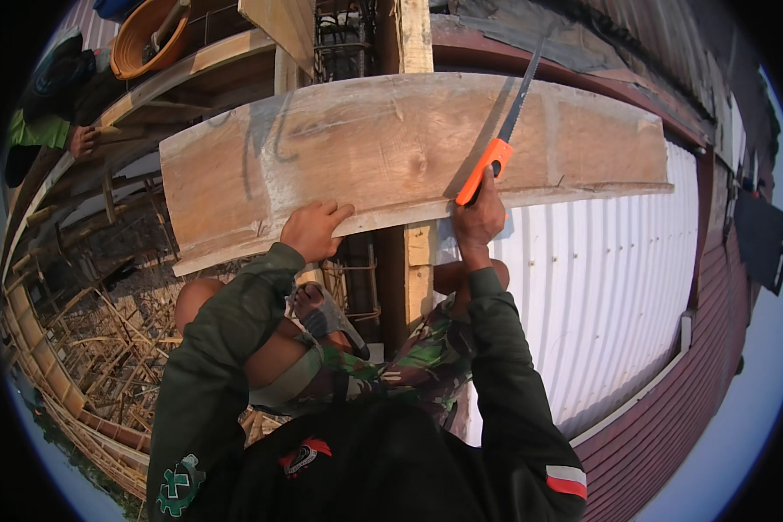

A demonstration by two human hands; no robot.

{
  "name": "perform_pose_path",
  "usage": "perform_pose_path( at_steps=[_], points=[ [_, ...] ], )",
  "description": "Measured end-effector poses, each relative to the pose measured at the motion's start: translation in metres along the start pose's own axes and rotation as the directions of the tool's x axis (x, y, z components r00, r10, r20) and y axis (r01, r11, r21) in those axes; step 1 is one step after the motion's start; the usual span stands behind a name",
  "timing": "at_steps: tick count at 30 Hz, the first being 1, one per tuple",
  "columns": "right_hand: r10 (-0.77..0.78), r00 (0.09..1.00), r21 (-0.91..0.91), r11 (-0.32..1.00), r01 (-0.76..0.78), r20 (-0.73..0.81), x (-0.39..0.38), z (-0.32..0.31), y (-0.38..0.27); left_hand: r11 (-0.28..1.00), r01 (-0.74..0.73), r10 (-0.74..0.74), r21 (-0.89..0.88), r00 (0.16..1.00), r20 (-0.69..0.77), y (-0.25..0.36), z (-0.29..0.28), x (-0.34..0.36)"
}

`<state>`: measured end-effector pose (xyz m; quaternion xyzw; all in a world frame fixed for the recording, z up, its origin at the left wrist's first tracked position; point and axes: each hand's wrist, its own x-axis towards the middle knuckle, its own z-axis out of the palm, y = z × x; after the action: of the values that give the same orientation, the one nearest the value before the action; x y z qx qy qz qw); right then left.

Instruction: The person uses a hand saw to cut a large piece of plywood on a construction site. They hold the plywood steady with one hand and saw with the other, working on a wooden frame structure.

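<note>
A long, weathered plywood board [357,148] lies crosswise in front of me. My left hand [316,228] grips its near edge left of the middle, fingers curled over the top. My right hand [480,213] is closed on the orange handle of a handsaw [496,155]. The saw's dark toothed blade angles up and right over the board toward its far edge; I cannot tell whether it touches the wood. An upright timber post [420,270] shows beneath the board's near edge, between my hands.
An orange bucket [130,48] sits at upper left, near a co-worker's hand [84,141] and green sleeve. Bamboo scaffolding and rebar [104,339] drop away below left. White corrugated sheeting [583,287] lies right, beside maroon roofing [670,409]. My bent legs are below the board.
</note>
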<state>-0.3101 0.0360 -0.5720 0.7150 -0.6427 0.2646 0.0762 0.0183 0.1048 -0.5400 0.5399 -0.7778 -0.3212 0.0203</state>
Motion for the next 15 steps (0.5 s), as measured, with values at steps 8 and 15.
perform_pose_path(
  at_steps=[8, 15],
  points=[
    [0.016, 0.994, -0.076, 0.997, -0.008, 0.107, 0.0, -0.004, -0.002, 0.994, 0.035, -0.038, 0.104, 0.999, 0.026, 0.004, 0.011, 0.002],
    [0.045, 0.995, 0.014, 0.999, -0.047, 0.09, -0.003, -0.001, 0.011, 0.982, 0.115, -0.09, 0.148, 0.982, -0.166, 0.062, 0.018, 0.035]
  ],
)
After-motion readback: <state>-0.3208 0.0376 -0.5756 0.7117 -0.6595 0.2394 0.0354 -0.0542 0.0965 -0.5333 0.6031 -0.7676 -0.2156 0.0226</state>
